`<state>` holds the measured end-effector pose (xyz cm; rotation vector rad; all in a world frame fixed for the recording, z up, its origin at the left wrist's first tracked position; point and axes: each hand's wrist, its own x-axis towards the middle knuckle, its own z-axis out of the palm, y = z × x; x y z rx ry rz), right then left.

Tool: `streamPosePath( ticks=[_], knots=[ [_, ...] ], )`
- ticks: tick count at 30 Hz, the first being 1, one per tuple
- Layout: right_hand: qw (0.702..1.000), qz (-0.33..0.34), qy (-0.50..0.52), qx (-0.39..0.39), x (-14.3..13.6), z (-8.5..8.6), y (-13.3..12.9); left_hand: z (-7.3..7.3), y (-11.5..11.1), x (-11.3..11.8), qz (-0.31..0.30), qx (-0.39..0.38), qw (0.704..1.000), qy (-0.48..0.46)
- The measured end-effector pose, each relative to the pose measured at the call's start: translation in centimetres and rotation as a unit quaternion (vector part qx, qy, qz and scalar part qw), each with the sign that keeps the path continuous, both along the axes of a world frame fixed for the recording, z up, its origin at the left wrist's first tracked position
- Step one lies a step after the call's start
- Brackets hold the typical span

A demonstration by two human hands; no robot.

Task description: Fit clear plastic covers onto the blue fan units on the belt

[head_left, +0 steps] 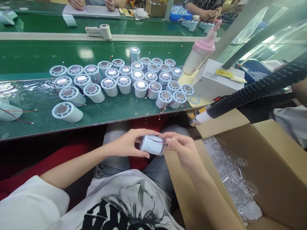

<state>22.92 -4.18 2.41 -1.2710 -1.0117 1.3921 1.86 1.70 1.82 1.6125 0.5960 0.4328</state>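
Observation:
Above my lap I hold a pale blue cylinder (153,145) with a thin dark wire along its side. Clear plastic surrounds its right end. My left hand (130,142) wraps its left end, thumb below and fingers over the top. At the right end, my right hand (183,147) pinches near the clear plastic and the wire; its fingertips partly hide what lies there. On the green bench in front stand many similar pale blue cylinders (124,83), with round silvery centres, slotted rims and thin red and black wires.
An open cardboard box (275,159) at my right holds clear plastic pieces (235,179). A black ribbed hose (251,88) crosses above it. A pink-capped bottle (200,52) stands near a white box (213,81). Across the bench are other people's hands (111,4).

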Motion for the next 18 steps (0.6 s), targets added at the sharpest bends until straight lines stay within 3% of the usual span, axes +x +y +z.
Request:
streamPosePath(
  ticks=[2,4,8,12,18],
  knots=[
    [0.999,0.022,-0.01,0.021,0.1,0.1,-0.2,0.1,-0.2,0.1,0.013,-0.07,0.997,-0.013],
    [0.988,0.065,-0.108,0.088,0.3,0.1,-0.6,0.0,-0.4,0.2,0.033,-0.131,0.99,-0.031],
    [0.924,0.1,-0.3,0.216,0.5,-0.4,-1.6,-0.1,-0.5,0.0,0.044,-0.183,0.981,-0.044],
    [0.928,0.112,-0.265,0.237,1.0,-0.8,-2.2,0.6,-0.5,-0.3,0.004,-0.129,0.991,-0.028],
    [0.966,0.13,-0.156,0.161,1.1,-0.1,-2.2,1.4,-0.6,-0.6,-0.02,-0.072,0.997,-0.028]
  ],
)
